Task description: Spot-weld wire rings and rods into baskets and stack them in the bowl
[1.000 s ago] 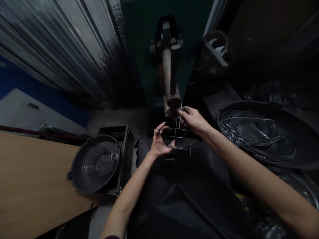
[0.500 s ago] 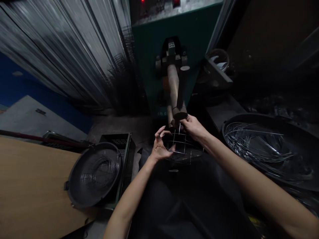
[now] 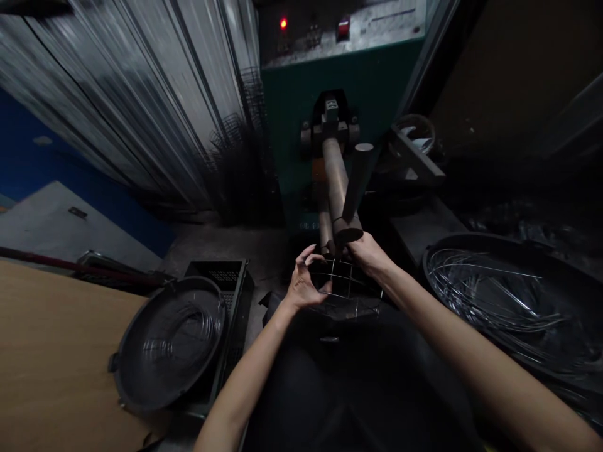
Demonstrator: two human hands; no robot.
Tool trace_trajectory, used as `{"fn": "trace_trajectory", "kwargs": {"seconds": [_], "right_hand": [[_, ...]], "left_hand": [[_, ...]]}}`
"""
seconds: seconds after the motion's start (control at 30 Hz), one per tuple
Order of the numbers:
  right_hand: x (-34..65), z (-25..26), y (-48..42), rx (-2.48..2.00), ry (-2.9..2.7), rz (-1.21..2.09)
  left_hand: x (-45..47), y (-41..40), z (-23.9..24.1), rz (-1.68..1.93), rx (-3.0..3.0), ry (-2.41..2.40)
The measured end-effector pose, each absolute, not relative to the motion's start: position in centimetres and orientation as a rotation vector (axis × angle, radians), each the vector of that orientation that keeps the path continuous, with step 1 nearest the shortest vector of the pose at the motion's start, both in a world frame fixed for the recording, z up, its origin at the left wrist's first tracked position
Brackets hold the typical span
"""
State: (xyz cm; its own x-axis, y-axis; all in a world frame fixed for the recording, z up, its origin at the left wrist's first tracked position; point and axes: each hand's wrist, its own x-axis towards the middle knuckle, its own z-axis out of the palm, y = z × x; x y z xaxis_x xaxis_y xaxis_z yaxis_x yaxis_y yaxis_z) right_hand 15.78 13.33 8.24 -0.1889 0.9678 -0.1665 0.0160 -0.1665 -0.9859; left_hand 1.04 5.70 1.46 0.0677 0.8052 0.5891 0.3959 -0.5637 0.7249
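Note:
A wire frame (image 3: 349,279) of thin crossing metal rods hangs under the machine's thick metal arm (image 3: 336,172). My left hand (image 3: 305,285) grips its left side, fingers curled over the upper wires and thumb against a lower one. My right hand (image 3: 370,254) is closed just beneath the end of the arm, at the frame's top. Its fingertips are partly hidden there, so what they pinch is unclear. A second, thinner metal bar (image 3: 326,229) meets the wires from below and to the left.
The green machine body (image 3: 391,78) rises ahead, with a lit red lamp (image 3: 283,24) on its panel. A black basin (image 3: 127,351) with wire rings stands left on a plastic crate (image 3: 245,282). Another basin (image 3: 428,251) at right holds many loose wires. Wooden board (image 3: 56,351) at far left.
The view has tilted up, so the machine and hands sit lower in the picture. The short bright wire by my right fingertips no longer shows clearly. My left hand keeps its grip.

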Motion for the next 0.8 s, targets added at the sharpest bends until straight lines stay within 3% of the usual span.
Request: {"fn": "trace_trajectory", "kwargs": {"seconds": [0.8], "right_hand": [[15.0,6.5,15.0,-1.135,-1.230,1.493]], "left_hand": [[-0.5,7.1,2.0,1.458,2.032,1.175]]}}
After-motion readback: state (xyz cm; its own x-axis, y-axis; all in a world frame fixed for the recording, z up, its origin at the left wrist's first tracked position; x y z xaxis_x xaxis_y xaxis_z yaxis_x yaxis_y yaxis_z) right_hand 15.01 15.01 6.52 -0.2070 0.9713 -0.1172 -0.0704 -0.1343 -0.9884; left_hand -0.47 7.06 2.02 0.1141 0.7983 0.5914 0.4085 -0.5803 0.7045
